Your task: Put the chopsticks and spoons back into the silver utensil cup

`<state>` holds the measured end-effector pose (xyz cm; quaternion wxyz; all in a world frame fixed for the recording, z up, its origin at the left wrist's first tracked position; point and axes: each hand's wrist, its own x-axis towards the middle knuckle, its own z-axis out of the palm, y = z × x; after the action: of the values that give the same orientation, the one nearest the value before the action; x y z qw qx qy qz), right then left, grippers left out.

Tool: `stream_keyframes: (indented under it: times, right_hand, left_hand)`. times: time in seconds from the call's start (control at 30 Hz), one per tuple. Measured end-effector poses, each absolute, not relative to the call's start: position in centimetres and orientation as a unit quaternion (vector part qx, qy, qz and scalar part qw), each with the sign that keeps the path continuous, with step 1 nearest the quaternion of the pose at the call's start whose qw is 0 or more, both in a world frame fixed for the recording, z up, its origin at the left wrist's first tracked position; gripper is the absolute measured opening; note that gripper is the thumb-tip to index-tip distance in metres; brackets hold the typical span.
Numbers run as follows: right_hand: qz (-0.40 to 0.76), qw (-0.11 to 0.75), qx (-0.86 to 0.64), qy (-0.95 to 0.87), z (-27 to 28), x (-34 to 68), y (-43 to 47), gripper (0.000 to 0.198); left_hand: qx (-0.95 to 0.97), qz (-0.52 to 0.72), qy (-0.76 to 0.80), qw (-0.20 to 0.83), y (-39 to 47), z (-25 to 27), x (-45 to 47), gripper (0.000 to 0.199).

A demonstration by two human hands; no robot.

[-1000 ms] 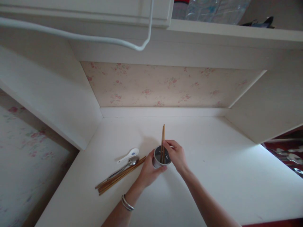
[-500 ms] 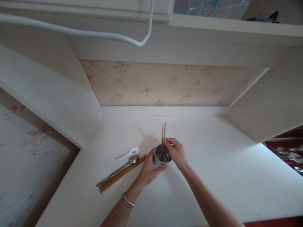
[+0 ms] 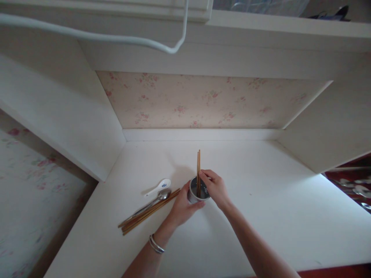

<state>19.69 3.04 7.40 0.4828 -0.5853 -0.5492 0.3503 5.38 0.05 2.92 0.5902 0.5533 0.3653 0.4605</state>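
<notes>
My left hand [image 3: 184, 206] is wrapped around the side of a grey utensil holder [image 3: 192, 197] with small holes inside, which stands on the white tabletop. Two wooden chopsticks [image 3: 198, 164] rise nearly upright out of it, their lower ends inside. My right hand [image 3: 215, 187] pinches the chopsticks just above the holder's rim. To the left of my left hand lies a bundle of several wooden chopsticks [image 3: 147, 214]. Metal spoons [image 3: 164, 194] rest along the bundle, partly overlapping. Beyond them is a white ceramic spoon [image 3: 161, 186] with a blue mark.
White side panels [image 3: 63, 104] bound the tabletop [image 3: 261, 216] left and right. Overhead, a shelf [image 3: 261, 25] runs across, with a white cable [image 3: 116, 38] hanging in front. Blurred shiny items [image 3: 359, 191] are beyond the right edge.
The two chopsticks have come closer together, the right one shifting left with my right hand. My left hand keeps its hold on the utensil holder.
</notes>
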Motion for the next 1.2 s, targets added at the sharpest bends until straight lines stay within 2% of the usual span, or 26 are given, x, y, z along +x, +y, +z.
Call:
stream_keyframes:
  times: [0.17,0.27,0.4,0.5,0.57,0.67,0.77,0.83,0.93,1.07,1.2]
  right_hand:
    - [0.403,0.497,-0.574,-0.511,7.1,20.3,2.1,0.037]
    - [0.431,0.515,-0.543,-0.504,6.0,20.9,0.8,0.046]
    - [0.448,0.53,-0.484,-0.533,3.9,21.4,-1.1,0.069]
    - [0.468,0.516,-0.476,-0.537,2.7,21.3,-1.9,0.092]
    - [0.475,0.509,-0.474,-0.539,2.4,21.0,-2.1,0.099]
    - [0.452,0.511,-0.483,-0.549,2.1,20.7,-2.0,0.092]
    - [0.418,0.514,-0.501,-0.557,1.6,20.6,-1.9,0.081]
    - [0.412,0.515,-0.504,-0.558,1.2,20.7,-1.9,0.08]
    - [0.405,0.511,-0.508,-0.562,0.5,20.8,-1.8,0.083]
    - [0.397,0.498,-0.517,-0.572,-0.1,20.9,-1.7,0.082]
    - [0.374,0.485,-0.533,-0.584,-0.1,20.8,-1.7,0.079]
  left_hand:
    - [0.581,0.443,0.348,0.588,0.1,3.0,5.0,0.067]
    - [0.604,0.453,0.368,0.543,0.0,3.1,4.8,0.066]
    - [0.65,0.44,0.408,0.465,0.0,3.4,4.5,0.061]
    - [0.673,0.429,0.414,0.438,-0.1,3.5,4.5,0.058]
    - [0.691,0.419,0.413,0.42,-0.5,3.3,4.5,0.058]
    - [0.721,0.398,0.446,0.351,-1.8,3.0,3.6,0.055]
    - [0.75,0.358,0.507,0.23,-3.5,3.1,1.1,0.034]
    - [0.769,0.305,0.538,0.16,-4.4,3.4,-1.3,0.022]
    - [0.761,0.226,0.603,0.078,-5.3,4.0,-4.9,0.022]
    - [0.748,0.13,0.65,0.041,-5.5,4.1,-7.7,0.023]
    - [0.75,0.086,0.654,0.05,-4.8,3.6,-8.2,0.023]
